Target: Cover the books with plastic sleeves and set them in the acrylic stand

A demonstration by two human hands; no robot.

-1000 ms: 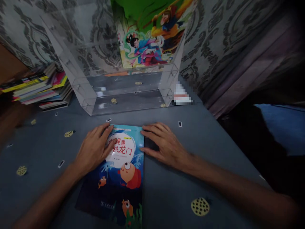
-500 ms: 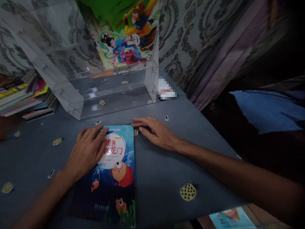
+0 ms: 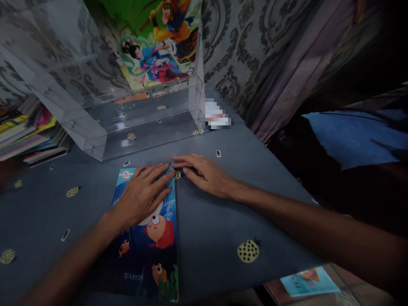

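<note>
A blue picture book with orange fish on its cover lies closed and flat on the table. My left hand rests palm down across the upper part of the cover, fingers stretched toward the book's top right corner, hiding most of the title. Just right of that corner, my right hand lies on the tabletop with its fingers extended and its fingertips near the book's edge. Nothing is gripped in either hand.
Behind the book stands a clear acrylic rack holding a green illustrated book. A pile of books sits at the left. The grey patterned tablecloth ends at a slanting right edge. Below it lies a light blue booklet.
My left hand has slid rightward across the cover, now hiding the title and baring the top left corner. The right hand stays by the book's edge. The view has shifted slightly.
</note>
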